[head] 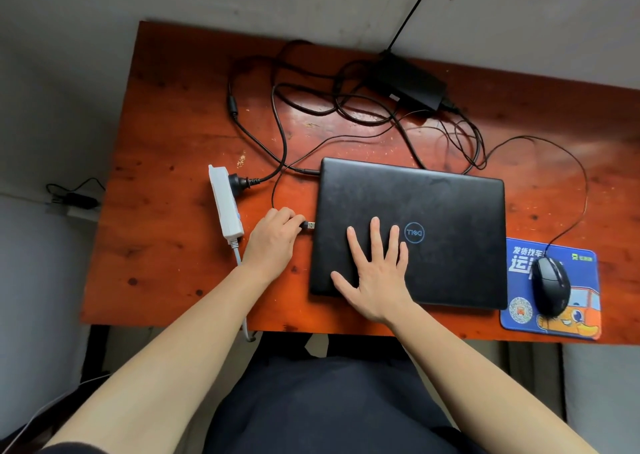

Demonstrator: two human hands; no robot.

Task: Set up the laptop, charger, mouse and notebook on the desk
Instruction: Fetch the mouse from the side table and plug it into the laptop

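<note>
A closed black Dell laptop is laid flat on the orange-red wooden desk. The right hand is pressed palm-down on the near left part of the lid, its fingers straight and spread apart. Just off the laptop's left edge, a USB plug is pinched between the thumb and curled fingers of the left hand. Its metal tip is pointed at that edge, and a narrow gap is seen between the two. Further left of the laptop, a white power strip is placed, with a black mains plug seated in it. Beyond the laptop's far edge, the black charger brick is set among loose cables. To the laptop's right, a black mouse is rested on a blue mouse pad.
</note>
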